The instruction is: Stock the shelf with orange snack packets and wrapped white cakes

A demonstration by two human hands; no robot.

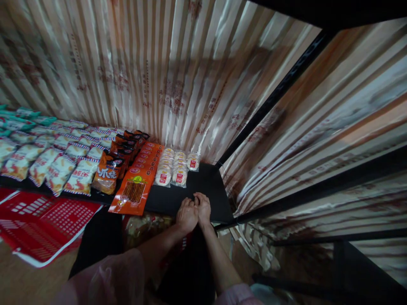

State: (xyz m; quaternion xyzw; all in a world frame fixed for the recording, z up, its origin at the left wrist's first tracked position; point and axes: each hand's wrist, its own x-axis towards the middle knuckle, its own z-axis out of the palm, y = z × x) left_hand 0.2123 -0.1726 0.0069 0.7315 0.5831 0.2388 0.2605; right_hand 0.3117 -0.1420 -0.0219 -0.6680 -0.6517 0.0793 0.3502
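Observation:
My left hand [186,215] and my right hand [203,207] are side by side, touching, over the front edge of the black shelf [213,184]. The fingers of both are curled together. Whatever may be between them is hidden. Just beyond my hands lie small clear packets of round white pieces with red labels [179,176], set in short rows. To their left is a flat orange snack pack [136,182] with brown sticks showing through its window; its front end overhangs the shelf edge.
Orange-and-black bags [106,173], white snack bags [81,176] and green bags [19,123] fill the shelf's left. A red shopping basket [47,220] sits below. Black posts [270,101] stand at the right; striped, printed sheeting [171,63] hangs behind.

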